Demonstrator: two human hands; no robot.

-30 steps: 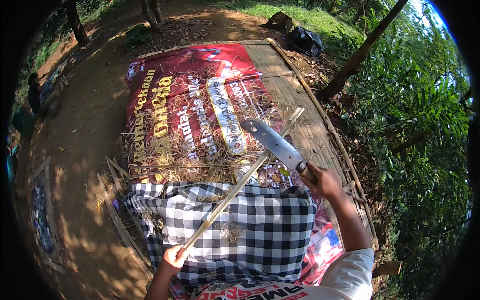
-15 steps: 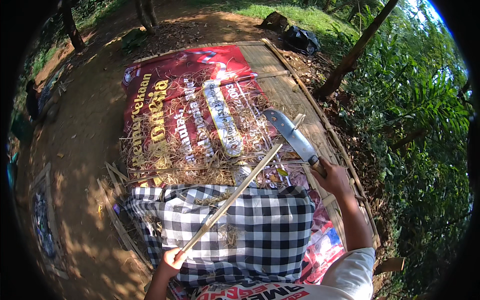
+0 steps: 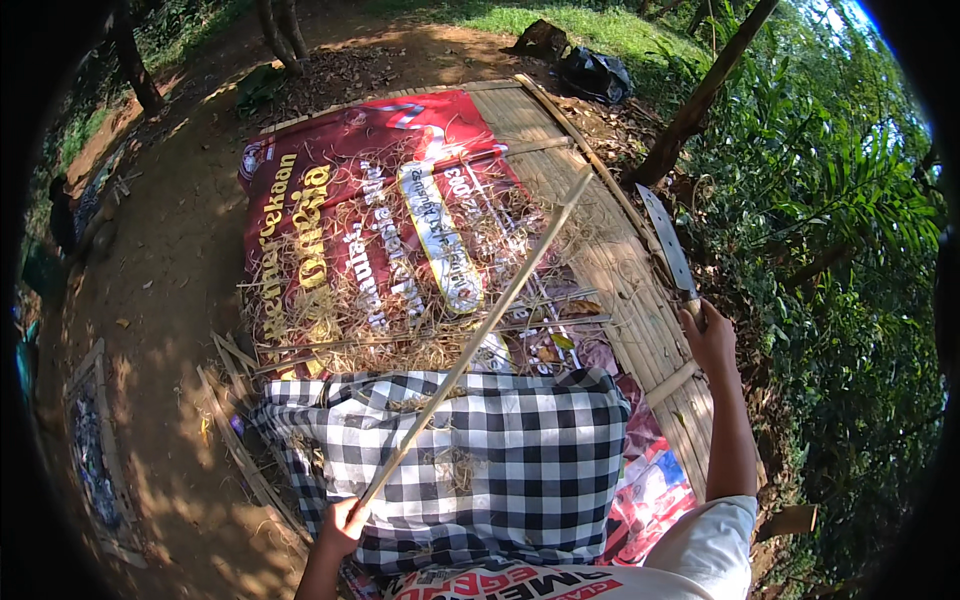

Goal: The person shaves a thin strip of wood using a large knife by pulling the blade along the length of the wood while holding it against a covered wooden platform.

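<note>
Now we look down at both our hands, and we take the checked cloth (image 3: 520, 450) as the mark for all places. Our left hand (image 3: 343, 525) is at the near left corner of this cloth, and its fingers are closed around the lower end of a long pale stick (image 3: 480, 335). The stick goes slantwise above the cloth, and its other end reaches past the far edge of the cloth, toward the right. Whether it touches the cloth, we cannot tell. Our right hand (image 3: 712, 335) is beyond the cloth and to its right, with fingers curled firmly around the handle of a big knife (image 3: 668, 240). The blade points away from the cloth; it has small holes, and it stands well apart from the stick.

Just beyond the cloth we see a red banner (image 3: 390, 135), on which much dry straw (image 3: 330, 300) lies scattered. Under these, and to the right of the cloth, we see a bamboo platform (image 3: 630, 300). Some wooden strips (image 3: 235, 435) are just beside the cloth on its left. Far beyond the cloth we notice a black plastic bag (image 3: 597, 75), and a leaning tree trunk (image 3: 690, 130) stands farther right, near green bushes (image 3: 840, 200).
</note>
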